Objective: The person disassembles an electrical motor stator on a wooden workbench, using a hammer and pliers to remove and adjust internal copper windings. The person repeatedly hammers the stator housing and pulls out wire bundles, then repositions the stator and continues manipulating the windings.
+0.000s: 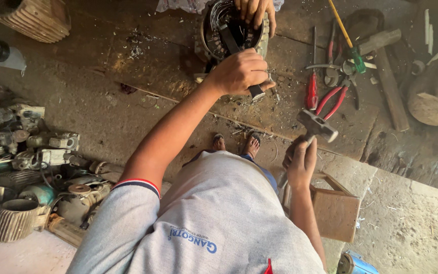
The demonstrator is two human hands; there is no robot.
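My left hand (239,71) is closed around a dark metal bar (229,39) whose far end reaches into the copper windings of a round motor stator (210,38) on the floor. The bar's near end sticks out below my fist. My right hand (302,162) grips the handle of a steel hammer (318,126), held up beside my right knee, well apart from the bar. Another person's hand (254,12) rests on the stator's far rim. My sandalled feet (235,144) stand just in front of the stator.
On the floor to the right lie a red-handled screwdriver (312,91), red pliers (333,99), a green and yellow screwdriver (353,50), a large mallet (381,40) and a stone (437,94). A wooden box (335,210) stands by my right arm. Motor parts (31,167) are heaped at the left.
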